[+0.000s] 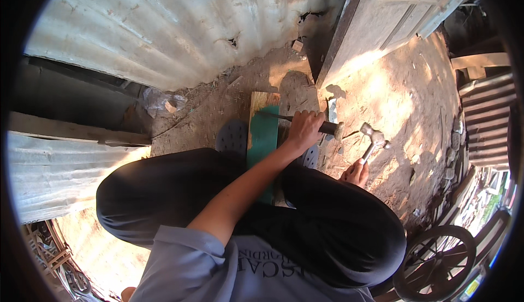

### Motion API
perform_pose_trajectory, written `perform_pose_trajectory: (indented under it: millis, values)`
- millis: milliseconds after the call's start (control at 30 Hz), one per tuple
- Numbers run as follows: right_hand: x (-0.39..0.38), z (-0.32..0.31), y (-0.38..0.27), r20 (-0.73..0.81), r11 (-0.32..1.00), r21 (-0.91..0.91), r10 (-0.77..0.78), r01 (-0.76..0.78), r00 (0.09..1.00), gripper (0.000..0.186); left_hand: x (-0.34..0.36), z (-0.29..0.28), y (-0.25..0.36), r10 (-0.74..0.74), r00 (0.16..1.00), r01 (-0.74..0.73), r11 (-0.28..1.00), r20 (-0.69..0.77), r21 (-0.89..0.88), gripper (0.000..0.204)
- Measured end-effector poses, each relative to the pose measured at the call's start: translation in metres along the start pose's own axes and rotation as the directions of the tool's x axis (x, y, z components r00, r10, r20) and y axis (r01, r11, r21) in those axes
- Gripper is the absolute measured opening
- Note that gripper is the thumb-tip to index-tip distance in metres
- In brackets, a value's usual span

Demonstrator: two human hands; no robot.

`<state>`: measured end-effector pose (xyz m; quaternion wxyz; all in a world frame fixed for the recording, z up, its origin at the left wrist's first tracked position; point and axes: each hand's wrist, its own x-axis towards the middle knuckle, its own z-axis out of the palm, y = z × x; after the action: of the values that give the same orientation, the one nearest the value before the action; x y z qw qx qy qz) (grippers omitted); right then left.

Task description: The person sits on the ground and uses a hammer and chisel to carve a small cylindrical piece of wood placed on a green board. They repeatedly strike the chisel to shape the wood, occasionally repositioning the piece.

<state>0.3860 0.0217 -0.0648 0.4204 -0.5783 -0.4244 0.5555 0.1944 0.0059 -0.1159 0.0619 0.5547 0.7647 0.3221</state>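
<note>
My left hand (pixel 305 130) is closed around a chisel, its dark handle (pixel 331 128) sticking out to the right. The thin chisel blade (pixel 275 116) reaches left, and its tip is at the green-painted wooden board (pixel 263 138) near the far end, where bare wood shows. The board lies lengthwise between my feet and runs back between my legs. My right hand (pixel 357 173) grips a ball-peen hammer (pixel 375 136) by its handle, beyond my right knee. The hammer's head is raised to the right of the chisel handle's end, apart from it.
Corrugated metal sheeting (pixel 164 29) stands ahead, with a wooden door (pixel 387 18) to its right. The dirt floor (pixel 393 111) carries sunlit patches. My sandal (pixel 231 136) flanks the board. At lower right is a spoked wheel (pixel 435 262); stones (pixel 451 156) line the right side.
</note>
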Motion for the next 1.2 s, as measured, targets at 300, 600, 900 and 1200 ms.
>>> perform_pose_trajectory:
  millis: [300,600,900,1200]
  values:
    - [0.01,-0.02,0.006,-0.266,0.999,0.037,-0.024,0.035,0.964,0.029,0.002,-0.003,-0.003,-0.004,0.996,0.015,0.994,0.092,-0.112,0.024]
    - [0.047,-0.055,0.057,0.138,0.739,-0.594,-0.296,0.318,0.945,0.031,0.017,-0.004,-0.003,-0.049,0.999,0.049,0.993,0.004,-0.111,0.027]
    - [0.029,-0.039,0.002,0.307,0.851,-0.502,0.013,0.15,0.951,0.027,0.007,0.004,-0.003,-0.057,0.988,0.062,0.998,0.147,-0.031,0.029]
    - [0.026,-0.03,-0.028,0.352,0.878,-0.473,0.113,0.073,0.929,0.032,0.004,0.002,-0.008,-0.052,0.99,0.054,0.998,0.13,-0.012,0.026]
